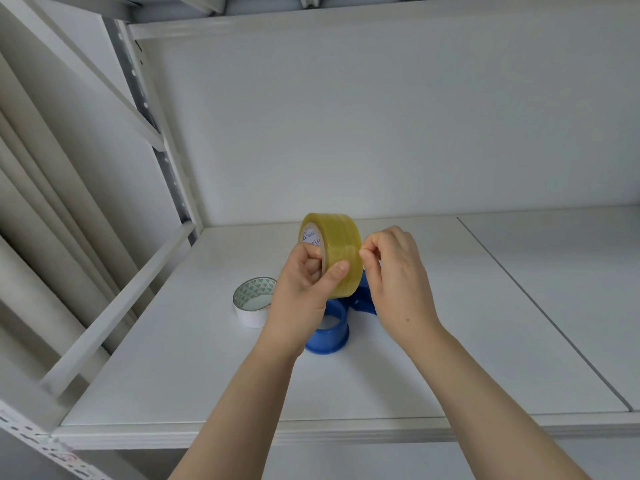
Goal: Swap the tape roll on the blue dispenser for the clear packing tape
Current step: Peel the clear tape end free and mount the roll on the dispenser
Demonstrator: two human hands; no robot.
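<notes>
My left hand holds the clear, yellowish packing tape roll upright above the shelf, thumb on its outer face and fingers through the core. My right hand pinches at the roll's right edge with thumb and forefinger. Under my hands the blue dispenser lies on the white shelf, its round hub bare of tape and partly hidden by my wrists. A white roll with a green triangle pattern inside its core rests on the shelf just left of the dispenser.
The shelf sits inside a white metal rack with a slanted upright at the left and a back wall. A seam runs between two shelf boards on the right. The front edge is near me.
</notes>
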